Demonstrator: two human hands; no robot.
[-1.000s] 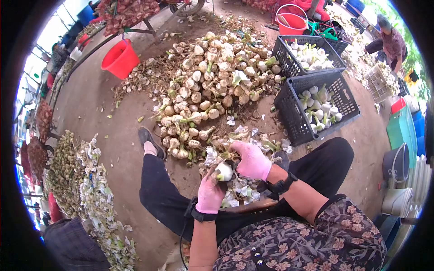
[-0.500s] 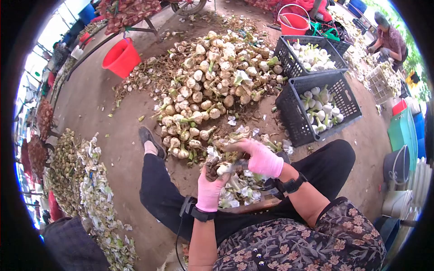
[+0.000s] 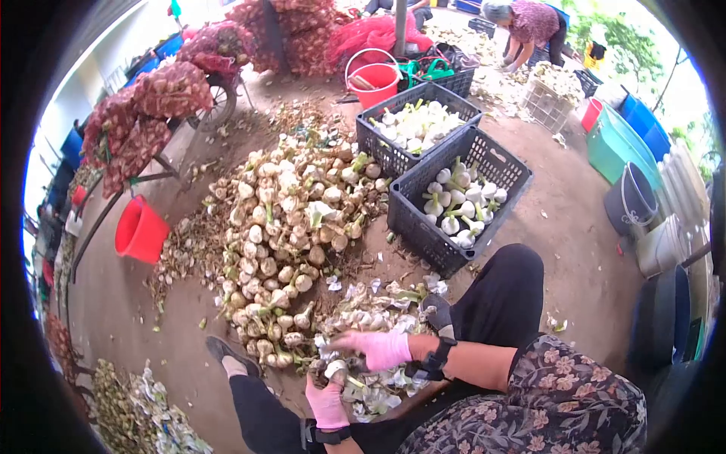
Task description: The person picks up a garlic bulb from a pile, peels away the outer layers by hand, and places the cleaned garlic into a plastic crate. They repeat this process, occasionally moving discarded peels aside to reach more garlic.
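My left hand (image 3: 327, 405), in a pink glove, is closed around a garlic bulb (image 3: 335, 369) with its white side up. Just above the bulb is my right hand (image 3: 384, 349), also gloved in pink, its fingers curled and smeared by motion. A greyish blur shows under its thumb by the bulb; I cannot tell what the right hand holds. White peelings and trimmed leaves (image 3: 378, 397) lie below both hands. Beyond them spreads a large heap of untrimmed garlic bulbs (image 3: 280, 234) with dirty skins and short stems.
A black crate (image 3: 491, 198) of cleaned garlic stands right of the heap, with another black crate (image 3: 370, 140) behind it. Red buckets (image 3: 142, 231) stand left and at the back. A cart with red net sacks (image 3: 170, 91) is back left. Another person (image 3: 533, 30) bends over far right.
The view has swung up and to the right, so the heap and crates sit further left. Both hands stay together at the garlic bulb, the right one still moving over it.
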